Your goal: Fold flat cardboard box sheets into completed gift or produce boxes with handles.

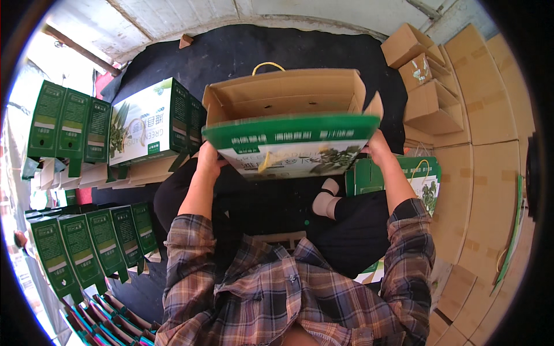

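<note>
Between my two hands is a cardboard carton (pixel 288 151), green and white with leaf pictures outside and bare brown inside. Its top gapes toward me, and one brown flap sticks up at its right end. A yellow cord handle (pixel 269 65) loops up from its far wall, and another yellow cord hangs against the near face. My left hand (pixel 210 158) grips the carton's left end low down. At the right end my right hand (pixel 376 146) holds on in the same way. The fingers of both hands are partly hidden by the carton.
Rows of standing green cartons (pixel 92 242) line my left side, with a larger white-and-green carton (pixel 141 128) behind. Flat green cartons (pixel 362 176) lie by my right knee. Brown boxes (pixel 433 106) and a wall of brown cardboard (pixel 493 190) flank the right. Black sheeting (pixel 323 49) covers the floor.
</note>
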Tool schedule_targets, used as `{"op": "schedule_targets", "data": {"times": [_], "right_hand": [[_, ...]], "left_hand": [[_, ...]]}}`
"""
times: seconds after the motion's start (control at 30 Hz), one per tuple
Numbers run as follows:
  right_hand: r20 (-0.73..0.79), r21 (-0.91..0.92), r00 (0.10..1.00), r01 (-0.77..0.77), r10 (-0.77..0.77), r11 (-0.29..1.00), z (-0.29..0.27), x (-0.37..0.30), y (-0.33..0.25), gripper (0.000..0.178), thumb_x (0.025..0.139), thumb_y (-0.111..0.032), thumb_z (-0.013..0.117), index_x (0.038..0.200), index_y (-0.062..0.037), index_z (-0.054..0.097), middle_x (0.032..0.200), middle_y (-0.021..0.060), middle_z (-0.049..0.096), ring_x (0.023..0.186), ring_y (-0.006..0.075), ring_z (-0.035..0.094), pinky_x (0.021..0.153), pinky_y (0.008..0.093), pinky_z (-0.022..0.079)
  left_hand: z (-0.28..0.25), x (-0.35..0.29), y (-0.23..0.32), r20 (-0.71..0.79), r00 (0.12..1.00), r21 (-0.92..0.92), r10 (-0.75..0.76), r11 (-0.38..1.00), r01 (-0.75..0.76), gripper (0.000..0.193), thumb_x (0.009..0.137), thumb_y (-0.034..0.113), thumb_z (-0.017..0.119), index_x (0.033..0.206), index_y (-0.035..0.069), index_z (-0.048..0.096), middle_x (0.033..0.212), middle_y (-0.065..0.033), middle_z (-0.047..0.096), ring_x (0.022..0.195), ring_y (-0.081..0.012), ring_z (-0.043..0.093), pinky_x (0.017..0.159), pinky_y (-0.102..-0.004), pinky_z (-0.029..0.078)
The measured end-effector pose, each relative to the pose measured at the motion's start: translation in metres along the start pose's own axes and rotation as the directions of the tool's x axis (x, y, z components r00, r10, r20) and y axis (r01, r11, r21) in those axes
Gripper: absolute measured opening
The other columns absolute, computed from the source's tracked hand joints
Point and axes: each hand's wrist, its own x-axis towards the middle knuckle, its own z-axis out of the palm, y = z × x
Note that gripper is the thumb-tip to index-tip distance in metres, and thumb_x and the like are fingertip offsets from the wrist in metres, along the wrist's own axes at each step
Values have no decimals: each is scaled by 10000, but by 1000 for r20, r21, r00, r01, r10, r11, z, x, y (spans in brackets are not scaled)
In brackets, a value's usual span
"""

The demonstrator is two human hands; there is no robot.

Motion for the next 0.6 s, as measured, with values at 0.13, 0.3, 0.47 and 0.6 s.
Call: {"op": "schedule_targets", "data": {"times": [0.13,0.3,0.47,0.6], "right_hand": [[86,162,992,73,-88,984,-8,5,32,387,926,-378,434,1170,-109,565,1081,72,626,935,208,598,733,386,489],[186,107,982,-35,15,994,1,5,22,390,932,-364,432,1188,-99,559,1077,65,626,934,192,601,749,385,494],[241,124,970,14,-43,992,1,8,13,329,911,-247,509,1165,-43,556,1001,58,631,872,146,617,743,298,506],[84,-20,996,-37,38,999,1,-5,-6,512,948,-484,395,1143,-50,585,960,86,643,798,171,626,639,334,526]], "left_hand": [[-6,1,-5,34,999,8,28,1000,-29,374,803,421,575,1039,134,617,1006,-45,621,941,-216,565,765,-456,443],[-5,3,-2,-24,995,178,-92,979,95,357,832,406,539,1025,115,617,1025,-47,609,933,-211,567,706,-411,472],[-9,19,-11,46,994,173,99,979,-105,486,903,493,470,1162,94,571,1146,-78,580,1004,-221,559,834,-411,445],[19,-21,14,-44,945,171,325,934,-314,525,885,472,527,1183,40,528,1091,-71,574,997,-184,539,865,-339,438]]}}
